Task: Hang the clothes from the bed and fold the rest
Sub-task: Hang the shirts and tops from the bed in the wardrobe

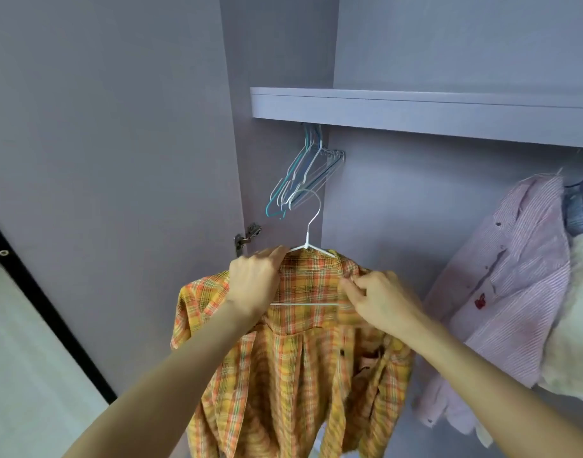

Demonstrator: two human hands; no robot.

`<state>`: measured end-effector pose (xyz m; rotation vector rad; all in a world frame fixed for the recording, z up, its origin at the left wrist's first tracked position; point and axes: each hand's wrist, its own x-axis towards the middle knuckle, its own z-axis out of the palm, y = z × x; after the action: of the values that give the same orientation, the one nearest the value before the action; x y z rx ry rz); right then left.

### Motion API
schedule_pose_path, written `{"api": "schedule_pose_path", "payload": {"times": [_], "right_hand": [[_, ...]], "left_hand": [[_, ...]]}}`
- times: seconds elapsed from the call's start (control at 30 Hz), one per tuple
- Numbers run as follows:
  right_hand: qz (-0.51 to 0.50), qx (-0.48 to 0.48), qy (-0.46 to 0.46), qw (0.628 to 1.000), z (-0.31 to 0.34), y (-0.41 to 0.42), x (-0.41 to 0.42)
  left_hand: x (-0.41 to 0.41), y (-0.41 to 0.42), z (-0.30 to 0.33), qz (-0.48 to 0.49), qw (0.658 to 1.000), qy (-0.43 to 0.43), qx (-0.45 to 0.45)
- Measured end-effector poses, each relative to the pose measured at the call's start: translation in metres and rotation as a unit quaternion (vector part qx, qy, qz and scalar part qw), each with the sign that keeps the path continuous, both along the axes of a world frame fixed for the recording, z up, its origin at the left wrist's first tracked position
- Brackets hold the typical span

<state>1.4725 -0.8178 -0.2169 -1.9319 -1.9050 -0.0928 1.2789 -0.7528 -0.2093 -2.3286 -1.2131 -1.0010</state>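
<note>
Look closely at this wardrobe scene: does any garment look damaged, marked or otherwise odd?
Yes. The pink striped shirt hanging at the right carries a red blotch and darker marks down its front, like stains. The orange plaid shirt on the white wire hanger shows nothing odd.

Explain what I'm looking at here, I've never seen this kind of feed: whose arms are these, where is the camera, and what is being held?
There is no machine here. A person wears one wide-angle camera on the head, looking forward and down, so the two bare arms reaching in from the bottom are their own. They face an open wardrobe. The left hand grips the shoulder of an orange plaid shirt where a white hanger sits in the collar. The right hand pinches the shirt's collar on the other side. The hanger's hook is free, not yet on anything. Behind it a bunch of empty hangers hangs under the shelf. To the right, a pink striped shirt hangs already, with other garments partly visible beside it.
</note>
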Motion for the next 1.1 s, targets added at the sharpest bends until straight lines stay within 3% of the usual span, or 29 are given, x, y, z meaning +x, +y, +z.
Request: {"api": "schedule_pose_path", "payload": {"times": [0.13,0.27,0.37,0.47,0.53,0.6,0.7,0.8,0.87,0.9,1.0,1.1], "right_hand": [[-0.024,0.068,0.030,0.997,0.006,0.011,0.015],[0.110,-0.103,0.031,0.988,0.008,0.030,0.021],[0.121,-0.038,0.072,0.989,-0.003,0.036,0.020],[0.116,0.058,0.076,0.989,-0.011,0.032,0.012],[0.105,0.066,0.076,0.989,-0.017,0.031,0.010],[0.077,0.067,0.074,0.992,-0.024,0.028,0.013],[0.076,0.055,0.011,0.995,-0.033,0.022,0.012],[0.075,0.005,-0.065,0.995,-0.045,0.024,0.004],[0.052,0.007,-0.031,0.998,-0.047,0.027,0.002],[0.047,0.019,0.017,0.999,-0.047,0.028,0.004],[0.055,0.084,0.110,0.989,-0.044,0.026,0.015],[0.066,0.108,0.128,0.984,-0.032,0.021,0.022]], "left_hand": [[-0.006,-0.003,-0.005,-0.019,0.999,-0.027,0.010],[-0.011,-0.001,-0.001,-0.036,0.997,-0.073,0.010],[-0.016,0.002,-0.004,-0.031,0.994,-0.107,0.022],[-0.021,0.004,-0.017,0.087,0.987,-0.112,-0.070],[-0.033,0.004,-0.026,0.183,0.972,-0.084,-0.123],[-0.048,0.005,-0.029,0.210,0.956,-0.095,-0.183],[-0.060,0.013,-0.019,0.163,0.943,-0.149,-0.249],[-0.051,0.017,0.001,0.096,0.946,-0.188,-0.248],[-0.042,0.011,0.006,0.063,0.942,-0.210,-0.253],[-0.038,0.008,0.003,0.049,0.941,-0.196,-0.272],[-0.039,0.004,-0.009,0.055,0.938,-0.049,-0.340],[-0.042,0.008,-0.014,0.055,0.950,-0.047,-0.304]]}}
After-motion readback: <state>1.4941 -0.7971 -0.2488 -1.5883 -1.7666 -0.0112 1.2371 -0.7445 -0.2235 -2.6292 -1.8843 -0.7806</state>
